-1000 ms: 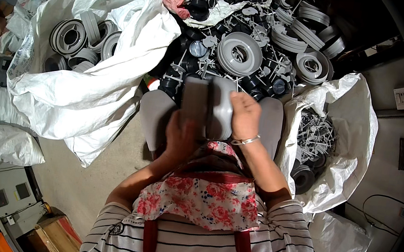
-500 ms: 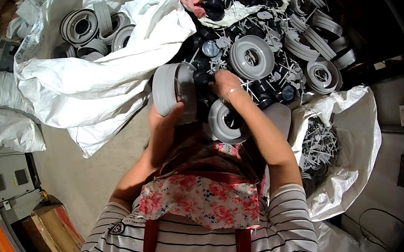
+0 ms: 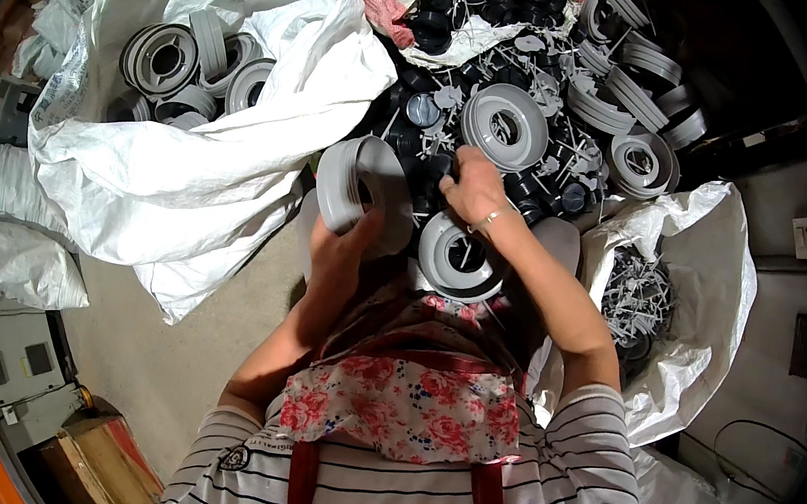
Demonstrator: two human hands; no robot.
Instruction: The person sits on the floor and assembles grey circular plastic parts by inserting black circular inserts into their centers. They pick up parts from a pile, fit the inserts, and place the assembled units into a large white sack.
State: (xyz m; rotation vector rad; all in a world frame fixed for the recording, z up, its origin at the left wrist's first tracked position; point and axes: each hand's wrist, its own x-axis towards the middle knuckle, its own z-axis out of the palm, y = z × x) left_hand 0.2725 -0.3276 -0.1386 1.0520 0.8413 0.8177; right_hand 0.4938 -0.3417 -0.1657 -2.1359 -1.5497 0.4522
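Observation:
My left hand (image 3: 341,249) grips a wide grey plastic ring (image 3: 386,189) by its lower rim, the ring tipped on its side with the opening facing right. My right hand (image 3: 479,193) is closed, its fingertips at a round black cap (image 3: 439,167) beside the ring; the fingers partly hide their hold. Just below my right wrist, a second grey ring (image 3: 463,259) lies at my lap, against the floral apron (image 3: 405,403). Beyond my right hand, another grey ring (image 3: 505,127) rests on a heap of black caps (image 3: 408,137) and thin pale plastic sprues (image 3: 572,152).
At the left, a large white woven sack (image 3: 222,169) holds several grey rings (image 3: 160,59). A white sack (image 3: 693,358) on the right contains pale sprues (image 3: 635,296). Several grey rings (image 3: 634,99) are piled at the far right. A cardboard box (image 3: 101,462) stands at the lower left.
My right hand has shifted slightly right and nearer, and the black cap at its fingertips has come away from the ring. The left-hand ring has moved a little right and turned.

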